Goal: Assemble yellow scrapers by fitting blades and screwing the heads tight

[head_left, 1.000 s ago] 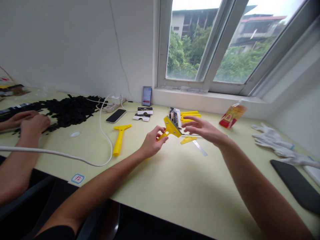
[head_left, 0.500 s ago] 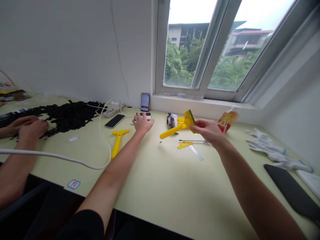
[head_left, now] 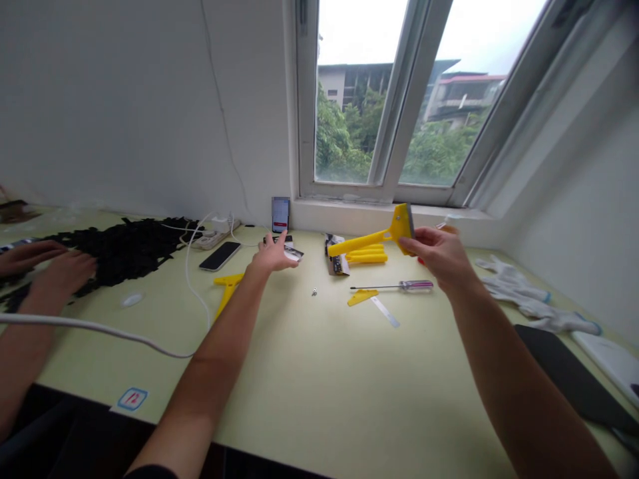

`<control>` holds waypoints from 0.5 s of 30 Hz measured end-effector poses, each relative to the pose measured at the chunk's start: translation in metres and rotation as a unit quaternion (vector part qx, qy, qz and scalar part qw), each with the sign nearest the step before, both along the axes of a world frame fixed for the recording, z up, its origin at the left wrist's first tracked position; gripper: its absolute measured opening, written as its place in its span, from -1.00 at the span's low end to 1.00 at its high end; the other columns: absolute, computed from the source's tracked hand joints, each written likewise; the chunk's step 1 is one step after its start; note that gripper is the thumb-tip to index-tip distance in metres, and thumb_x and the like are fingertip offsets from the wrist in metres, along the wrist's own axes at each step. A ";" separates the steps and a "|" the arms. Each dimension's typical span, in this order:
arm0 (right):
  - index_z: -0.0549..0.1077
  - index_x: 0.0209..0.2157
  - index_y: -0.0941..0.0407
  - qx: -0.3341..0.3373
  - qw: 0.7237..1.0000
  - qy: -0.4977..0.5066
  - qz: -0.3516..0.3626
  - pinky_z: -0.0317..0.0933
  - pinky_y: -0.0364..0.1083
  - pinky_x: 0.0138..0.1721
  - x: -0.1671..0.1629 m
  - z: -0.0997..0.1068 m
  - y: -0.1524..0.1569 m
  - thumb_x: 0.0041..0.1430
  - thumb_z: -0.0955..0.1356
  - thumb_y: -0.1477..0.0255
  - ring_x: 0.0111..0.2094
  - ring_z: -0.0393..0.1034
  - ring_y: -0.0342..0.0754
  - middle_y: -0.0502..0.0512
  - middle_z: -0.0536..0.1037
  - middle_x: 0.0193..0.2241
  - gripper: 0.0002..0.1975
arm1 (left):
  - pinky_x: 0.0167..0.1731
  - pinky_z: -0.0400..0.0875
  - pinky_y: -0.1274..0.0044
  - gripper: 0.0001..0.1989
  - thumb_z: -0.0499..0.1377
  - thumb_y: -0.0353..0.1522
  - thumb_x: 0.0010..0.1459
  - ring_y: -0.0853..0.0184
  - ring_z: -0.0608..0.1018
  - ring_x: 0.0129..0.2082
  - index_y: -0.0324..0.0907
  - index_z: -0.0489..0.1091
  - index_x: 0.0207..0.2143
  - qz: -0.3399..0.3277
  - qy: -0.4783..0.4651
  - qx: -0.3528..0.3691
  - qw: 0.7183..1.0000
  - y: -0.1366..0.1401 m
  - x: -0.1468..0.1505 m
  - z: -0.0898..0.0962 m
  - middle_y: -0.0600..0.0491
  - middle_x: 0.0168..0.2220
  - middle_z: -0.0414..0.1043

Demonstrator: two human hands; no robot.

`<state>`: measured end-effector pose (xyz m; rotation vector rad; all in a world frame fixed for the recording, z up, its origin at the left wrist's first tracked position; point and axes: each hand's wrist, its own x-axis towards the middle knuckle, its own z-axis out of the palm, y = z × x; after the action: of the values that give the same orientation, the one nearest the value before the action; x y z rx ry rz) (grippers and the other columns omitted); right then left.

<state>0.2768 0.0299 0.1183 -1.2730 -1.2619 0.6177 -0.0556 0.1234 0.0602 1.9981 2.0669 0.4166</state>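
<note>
My right hand (head_left: 442, 256) grips a yellow scraper (head_left: 367, 241) by its head and holds it up above the table, its handle pointing left. My left hand (head_left: 272, 256) is stretched far forward, fingers apart, over small black-and-white packets (head_left: 293, 253); whether it touches them I cannot tell. Below the raised scraper lie several yellow handles (head_left: 368, 254) partly in a printed wrapper (head_left: 337, 265). Nearer to me are a screwdriver (head_left: 417, 285), a yellow blade cover (head_left: 363, 297), a metal blade (head_left: 385, 311) and tiny screws (head_left: 314, 291). Another yellow scraper (head_left: 228, 289) is partly hidden behind my left forearm.
At left, a co-worker's hands (head_left: 64, 269) work beside a heap of black pieces (head_left: 140, 249). A white cable (head_left: 100, 324) crosses the table near a phone (head_left: 219, 256). Another phone (head_left: 280, 215) stands against the wall. White gloves (head_left: 519, 293) and a dark flat object (head_left: 569, 372) lie right.
The view has shifted. My right hand has lifted the scraper and moved it right, uncovering the yellow handles and the screwdriver. My left hand still reaches over the packets, which now show more.
</note>
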 end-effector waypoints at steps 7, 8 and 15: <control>0.57 -0.42 0.10 0.045 0.990 0.125 -0.042 0.36 -0.13 -0.51 0.032 0.011 0.000 -0.34 0.58 0.28 -0.47 0.43 -0.10 0.03 0.57 -0.45 -0.65 | 0.25 0.05 0.12 0.03 0.35 -0.11 -0.04 -0.04 -0.16 0.39 0.15 -0.19 0.36 -0.350 -0.118 0.314 0.874 -0.030 0.040 0.034 -0.05 0.41 -0.48; 0.57 -0.43 0.08 0.049 0.989 0.134 -0.042 0.39 -0.11 -0.48 0.037 0.013 -0.002 -0.34 0.58 0.29 -0.44 0.45 -0.09 0.02 0.58 -0.43 -0.65 | 0.25 0.06 0.11 0.03 0.35 -0.12 -0.03 -0.03 -0.15 0.39 0.13 -0.19 0.36 -0.370 -0.132 0.340 0.854 -0.031 0.045 0.036 -0.06 0.41 -0.47; 0.60 -0.47 -0.01 0.036 0.990 0.138 -0.001 0.42 -0.11 -0.38 0.050 0.026 -0.019 -0.27 0.57 0.33 -0.42 0.43 -0.08 0.00 0.57 -0.42 -0.78 | 0.21 0.10 0.03 0.03 0.36 -0.14 -0.03 -0.06 -0.11 0.38 0.10 -0.20 0.36 -0.444 -0.175 0.406 0.779 -0.037 0.063 0.042 -0.13 0.40 -0.41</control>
<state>0.3271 0.0109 0.1445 -1.0872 -1.0451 0.7133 0.0072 0.0862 0.1022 2.7279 0.5277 1.4602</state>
